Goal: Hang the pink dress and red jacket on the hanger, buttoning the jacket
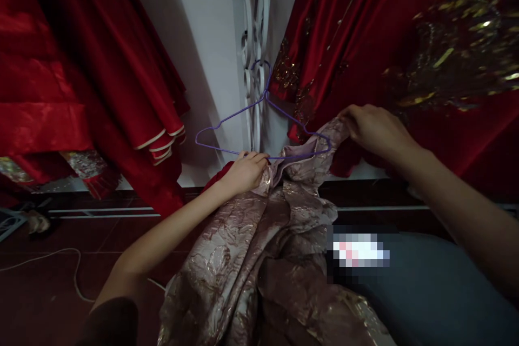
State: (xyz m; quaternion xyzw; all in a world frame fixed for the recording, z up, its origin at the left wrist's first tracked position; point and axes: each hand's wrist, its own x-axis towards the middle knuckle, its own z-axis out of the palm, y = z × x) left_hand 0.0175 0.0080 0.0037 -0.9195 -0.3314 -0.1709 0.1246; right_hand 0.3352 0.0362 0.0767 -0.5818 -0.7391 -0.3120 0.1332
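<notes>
A purple wire hanger (237,113) hangs by its hook from a white scrolled metal stand. On its right end sits one shoulder of a shiny pinkish-brown dress (227,248) with a crinkled gold pattern. My right hand (375,130) pinches that shoulder at its outer edge, just beyond the hanger's tip. My left hand (249,170) is closed on the dress's other side near the neckline, by the hanger's bottom bar. The hanger's left end is bare. Below, the dress falls in loose folds toward me.
Red garments hang at the left (133,65) and the right (438,135), the right one with gold sequins. Between them rises the white metal stand (246,48) before a pale wall. A grey rounded surface (438,281) lies lower right, and a white cable (77,270) crosses the floor.
</notes>
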